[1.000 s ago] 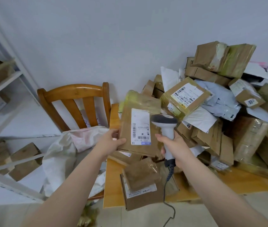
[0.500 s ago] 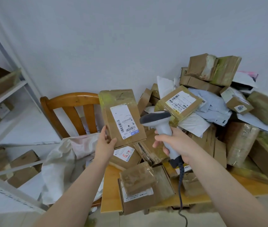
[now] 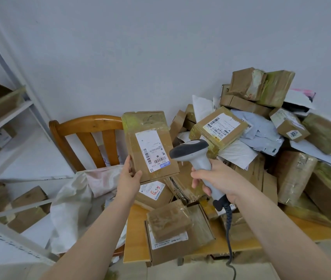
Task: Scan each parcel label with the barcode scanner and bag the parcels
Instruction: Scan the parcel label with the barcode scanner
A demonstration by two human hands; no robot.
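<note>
Our left hand (image 3: 129,178) pinches one flat, taped cardboard parcel (image 3: 150,136), one white label (image 3: 153,151) facing us, over the wooden table (image 3: 135,235). Right hand (image 3: 221,178) wraps one grey plastic scanner (image 3: 190,151) (coiled cable (image 3: 229,217)) just beside it.

On wooden table (image 3: 135,239): heap of brown parcels (image 3: 293,178) toward the right, flat carton (image 3: 202,224) at front edge (smaller taped parcel (image 3: 168,221) atop it). On white shelving (image 3: 9,116), left: cardboard boxes (image 3: 27,211), blurred. On wooden chair (image 3: 87,126) beside table, seemingly on its seat: crumpled white sack (image 3: 77,203).
</note>
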